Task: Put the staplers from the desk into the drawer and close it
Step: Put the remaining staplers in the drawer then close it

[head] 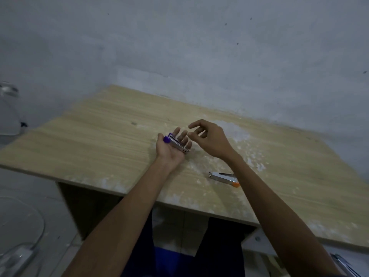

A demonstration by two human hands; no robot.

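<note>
We see two bare hands over the desk. The left hand lies palm up with its fingers spread, and a purple-ended stapler rests across the palm, cradled rather than gripped. The right hand hovers just beside it, palm down, fingers loosely curled and apart, holding nothing and touching neither the stapler nor the other hand.

We count two staplers in all. The second, an orange-ended stapler, lies flat on the desk under the right forearm, near the front edge and well apart from the hands.

The wooden top carries pale, chalky smears, thickest behind the right hand and along the front edge. Behind it stands a grey wall with a few dark specks.

Much is hard to make out. We cannot tell where the drawer is: the space below the desk is dark. A pale rounded object at the left edge is cut off and blurred, as is a clear curved shape at lower left. A metallic bit shows at the lower right corner, cut off by the frame.
</note>
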